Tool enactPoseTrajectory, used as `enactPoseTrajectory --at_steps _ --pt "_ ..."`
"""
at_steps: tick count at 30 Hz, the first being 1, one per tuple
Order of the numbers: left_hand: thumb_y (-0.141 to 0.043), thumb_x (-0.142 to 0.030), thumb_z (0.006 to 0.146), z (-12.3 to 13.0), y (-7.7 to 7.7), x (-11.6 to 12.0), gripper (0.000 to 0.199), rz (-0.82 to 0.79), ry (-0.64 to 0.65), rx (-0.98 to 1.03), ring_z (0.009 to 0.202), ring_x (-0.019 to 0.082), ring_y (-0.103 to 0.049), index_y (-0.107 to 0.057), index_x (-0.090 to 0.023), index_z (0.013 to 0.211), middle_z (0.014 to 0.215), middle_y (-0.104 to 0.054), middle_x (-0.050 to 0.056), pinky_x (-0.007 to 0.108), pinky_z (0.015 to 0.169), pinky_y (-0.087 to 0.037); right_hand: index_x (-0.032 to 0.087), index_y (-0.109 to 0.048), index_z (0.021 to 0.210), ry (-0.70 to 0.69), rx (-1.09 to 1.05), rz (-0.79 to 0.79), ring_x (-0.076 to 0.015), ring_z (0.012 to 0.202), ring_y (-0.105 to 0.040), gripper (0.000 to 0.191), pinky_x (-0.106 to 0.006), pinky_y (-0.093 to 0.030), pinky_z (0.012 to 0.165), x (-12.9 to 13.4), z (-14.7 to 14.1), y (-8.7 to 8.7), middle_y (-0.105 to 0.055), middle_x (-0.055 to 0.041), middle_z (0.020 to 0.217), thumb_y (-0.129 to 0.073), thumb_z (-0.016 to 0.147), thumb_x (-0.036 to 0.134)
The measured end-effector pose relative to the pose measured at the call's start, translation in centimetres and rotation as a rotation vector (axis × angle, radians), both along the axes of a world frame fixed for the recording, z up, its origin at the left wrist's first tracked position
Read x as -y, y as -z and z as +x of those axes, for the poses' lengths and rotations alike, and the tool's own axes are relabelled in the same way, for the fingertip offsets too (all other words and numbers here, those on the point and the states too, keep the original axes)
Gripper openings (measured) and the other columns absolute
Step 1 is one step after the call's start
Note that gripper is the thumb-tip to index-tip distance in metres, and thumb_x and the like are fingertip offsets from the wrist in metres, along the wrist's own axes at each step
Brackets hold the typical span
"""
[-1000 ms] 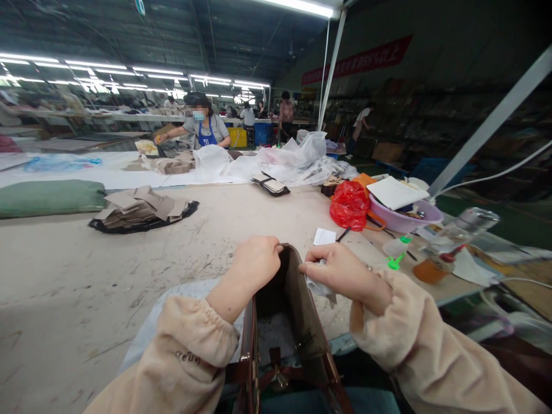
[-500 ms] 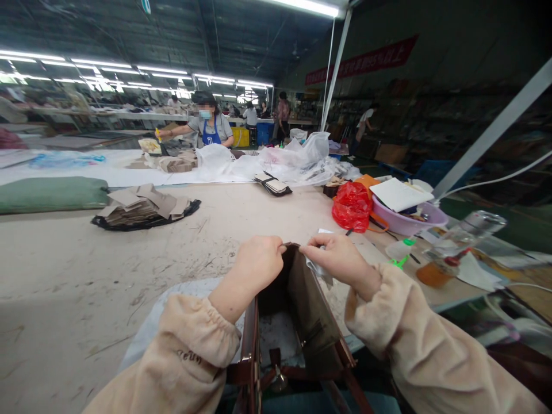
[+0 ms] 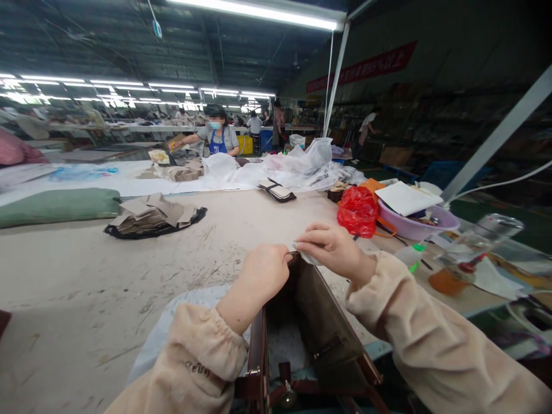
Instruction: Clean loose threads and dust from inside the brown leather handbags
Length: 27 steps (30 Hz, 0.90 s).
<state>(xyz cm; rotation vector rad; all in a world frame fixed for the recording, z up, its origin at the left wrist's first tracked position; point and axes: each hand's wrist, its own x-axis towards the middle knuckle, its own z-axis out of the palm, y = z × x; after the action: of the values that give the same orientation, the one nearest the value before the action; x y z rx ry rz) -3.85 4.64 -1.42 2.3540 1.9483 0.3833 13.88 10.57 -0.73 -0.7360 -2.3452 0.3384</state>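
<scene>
From here I see my left hand (image 3: 264, 273) pinching the far end of the rim of an open brown handbag (image 3: 332, 322) at the counter's (image 3: 172, 276) near edge. My right hand (image 3: 297, 244) grips a white cloth (image 3: 309, 259) against that same end. Beyond it, a red plastic bag (image 3: 357, 214) sits beside a lilac basin (image 3: 409, 231).

Loose, beige, plush-looking fabric sleeves (image 3: 431, 325) lie in folds. Dark lettering (image 3: 197, 368) marks the left one, near its gathered cuff (image 3: 233, 336).
</scene>
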Motion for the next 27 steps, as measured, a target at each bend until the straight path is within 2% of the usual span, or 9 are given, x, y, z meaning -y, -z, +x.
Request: enactPoseTrajectory --at_steps 2,6,13,16,18,21,22,24,27 --pt "-0.038 -0.034 0.091 0.0 0.1 0.0 0.034 -0.010 -0.012 -0.004 0.078 0.023 -0.067 -0.068 -0.020 0.086 0.084 -0.072 0.009 0.033 0.069 -0.047 0.020 -0.074 0.091 -0.048 0.147 0.050 -0.0131 0.076 -0.058 0.020 -0.024 -0.044 0.070 0.1 -0.7 -0.2 -0.062 -0.0053 0.084 -0.057 0.088 0.030" --pt "-0.038 -0.033 0.091 0.1 0.2 -0.1 0.033 -0.009 -0.012 0.004 0.078 0.024 -0.067 -0.068 -0.021 0.086 0.084 -0.073 0.009 0.033 0.068 -0.047 0.016 -0.072 0.080 0.011 0.330 0.101 -0.0130 0.075 -0.057 0.020 -0.023 -0.041 0.069 0.5 -1.5 -0.5 -0.061 -0.0055 0.080 -0.055 0.088 0.023" --pt "-0.040 -0.031 0.089 0.0 0.4 -0.3 0.031 0.009 -0.004 0.026 0.080 0.024 -0.067 -0.068 -0.020 0.083 0.085 -0.073 0.010 0.033 0.068 -0.047 0.013 -0.063 0.068 0.082 0.306 0.200 -0.0136 0.069 -0.053 0.025 -0.025 -0.038 0.064 1.2 -1.9 0.1 -0.056 -0.0059 0.073 -0.050 0.087 0.020" --pt "-0.042 -0.032 0.089 0.0 0.4 -0.3 0.029 0.003 -0.002 0.043 0.079 0.024 -0.067 -0.068 -0.020 0.083 0.084 -0.073 0.009 0.033 0.068 -0.047 0.014 -0.064 0.067 0.082 0.113 0.058 -0.0137 0.070 -0.053 0.024 -0.026 -0.040 0.066 1.3 -1.8 0.6 -0.059 -0.0052 0.071 -0.051 0.086 0.023" --pt "-0.043 -0.032 0.089 0.0 0.3 -0.2 0.029 -0.009 -0.010 0.050 0.078 0.023 -0.067 -0.068 -0.020 0.083 0.083 -0.073 0.009 0.032 0.067 -0.047 0.015 -0.064 0.069 0.144 -0.062 -0.175 -0.0135 0.069 -0.054 0.024 -0.025 -0.041 0.064 1.4 -1.5 1.2 -0.060 -0.0034 0.069 -0.054 0.085 0.030" --pt "-0.043 -0.032 0.089 0.0 0.1 -0.1 0.030 -0.014 -0.018 0.053 0.075 0.023 -0.066 -0.068 -0.019 0.081 0.081 -0.072 0.010 0.031 0.065 -0.046 0.016 -0.062 0.076 0.275 -0.331 -0.609 -0.0113 0.055 -0.048 0.032 -0.023 -0.038 0.050 1.4 -0.6 2.0 -0.057 0.0001 0.063 -0.054 0.083 0.046" --pt "-0.042 -0.031 0.089 0.0 0.1 -0.1 0.030 -0.012 -0.016 0.054 0.075 0.023 -0.066 -0.068 -0.019 0.081 0.081 -0.072 0.010 0.032 0.065 -0.047 0.016 -0.062 0.078 0.295 -0.413 -0.702 -0.0106 0.052 -0.047 0.035 -0.023 -0.036 0.047 1.4 -0.3 2.1 -0.056 0.0006 0.063 -0.055 0.082 0.050" --pt "-0.042 -0.031 0.089 0.0 0.0 0.0 0.030 -0.017 -0.011 0.057 0.075 0.023 -0.066 -0.069 -0.019 0.081 0.081 -0.072 0.010 0.032 0.066 -0.047 0.016 -0.062 0.080 0.323 -0.488 -0.736 -0.0105 0.052 -0.047 0.038 -0.022 -0.037 0.046 1.3 0.2 2.1 -0.056 0.0003 0.063 -0.056 0.080 0.053" --pt "-0.042 -0.031 0.089 0.0 -0.1 0.0 0.031 -0.034 -0.017 0.061 0.077 0.024 -0.066 -0.069 -0.019 0.082 0.083 -0.072 0.010 0.033 0.068 -0.048 0.016 -0.067 0.082 0.320 -0.341 -0.474 -0.0141 0.065 -0.054 0.035 -0.025 -0.044 0.058 1.0 0.6 1.5 -0.061 -0.0032 0.071 -0.057 0.082 0.049"
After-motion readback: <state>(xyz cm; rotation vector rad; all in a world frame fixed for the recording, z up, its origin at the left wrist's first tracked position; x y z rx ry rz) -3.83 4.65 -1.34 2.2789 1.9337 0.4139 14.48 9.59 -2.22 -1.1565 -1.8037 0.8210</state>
